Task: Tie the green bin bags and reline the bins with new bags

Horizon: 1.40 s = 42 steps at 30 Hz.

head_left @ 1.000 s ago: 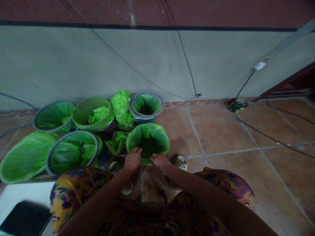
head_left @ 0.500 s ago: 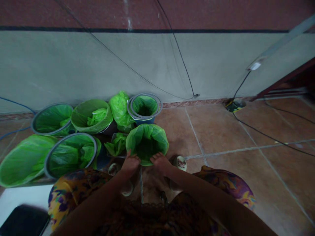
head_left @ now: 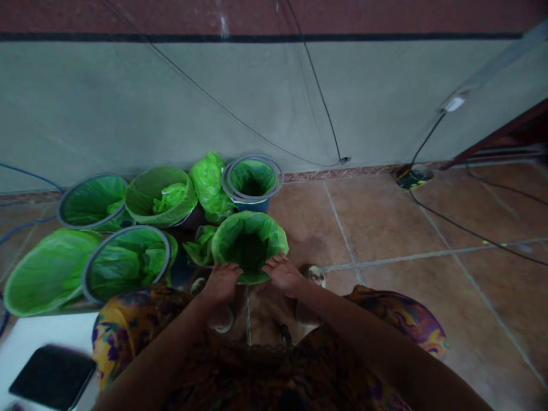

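Between my feet stands a bin lined with a green bin liner [head_left: 270, 235], its mouth facing up and its inside dark. My left hand [head_left: 222, 281] is closed over the near left of the rim, fingers curled onto the liner. On the near right, my right hand [head_left: 284, 276] holds the liner at the rim the same way. The bin's body is mostly hidden under the liner and hands. Just behind it is a blue bin [head_left: 257, 206] with a green liner and grey rings on top. A crumpled green bag [head_left: 204, 242] sits against its left side.
Several more green-lined bins stand to the left, among them one with a grey ring [head_left: 165, 251]. A bulging green bag [head_left: 210, 182] rests by the wall [head_left: 363, 97]. At lower left, a black phone-like object [head_left: 53, 377] lies on a white surface. Cables cross the tiled floor [head_left: 385, 222] at right.
Both hands have shifted a little along the rim, the right one outward to the right. The lined bin's mouth has moved slightly left. The whole view has tilted slightly.
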Tool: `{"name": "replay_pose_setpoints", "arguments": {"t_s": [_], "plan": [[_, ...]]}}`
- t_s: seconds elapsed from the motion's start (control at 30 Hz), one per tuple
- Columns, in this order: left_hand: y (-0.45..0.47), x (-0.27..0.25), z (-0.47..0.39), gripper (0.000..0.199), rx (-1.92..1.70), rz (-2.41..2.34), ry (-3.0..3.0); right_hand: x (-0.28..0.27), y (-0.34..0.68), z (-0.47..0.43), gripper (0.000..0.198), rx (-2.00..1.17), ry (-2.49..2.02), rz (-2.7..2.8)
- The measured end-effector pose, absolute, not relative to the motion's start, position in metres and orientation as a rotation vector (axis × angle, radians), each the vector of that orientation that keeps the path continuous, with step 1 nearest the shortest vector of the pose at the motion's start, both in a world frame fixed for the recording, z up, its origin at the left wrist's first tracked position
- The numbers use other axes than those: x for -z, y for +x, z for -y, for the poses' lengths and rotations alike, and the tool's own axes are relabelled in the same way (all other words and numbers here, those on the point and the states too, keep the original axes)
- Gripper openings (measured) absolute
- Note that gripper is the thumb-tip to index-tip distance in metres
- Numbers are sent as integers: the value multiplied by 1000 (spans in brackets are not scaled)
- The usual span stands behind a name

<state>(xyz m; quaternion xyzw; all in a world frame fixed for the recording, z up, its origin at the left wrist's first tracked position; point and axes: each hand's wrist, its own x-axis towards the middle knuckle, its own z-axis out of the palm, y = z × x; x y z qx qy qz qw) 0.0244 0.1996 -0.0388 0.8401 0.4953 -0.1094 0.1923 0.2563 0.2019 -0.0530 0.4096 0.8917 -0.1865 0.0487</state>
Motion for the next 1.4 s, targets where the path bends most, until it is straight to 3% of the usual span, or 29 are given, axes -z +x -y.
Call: {"name": "replay_pose_setpoints", "arguments": {"t_s": [0.2,0.63,0.87,1.2,1.4], "plan": [[28,59,-195,29,449,-1380,2341,78,255,-210,20,498,1258,-2632],[29,54,-199,32,574,-1452,2388,81,246,-228,31,418,1563,-2432],[41,56,-207,60,422,-1336,2162,75,242,-230,27,520,1515,-2491],[65,90,-233,29,642,-1348,1958,61,229,-221,25,626,1267,-2443],[65,107,-236,26,666,-1342,1955,61,235,-225,30,661,1317,-2445]]}}
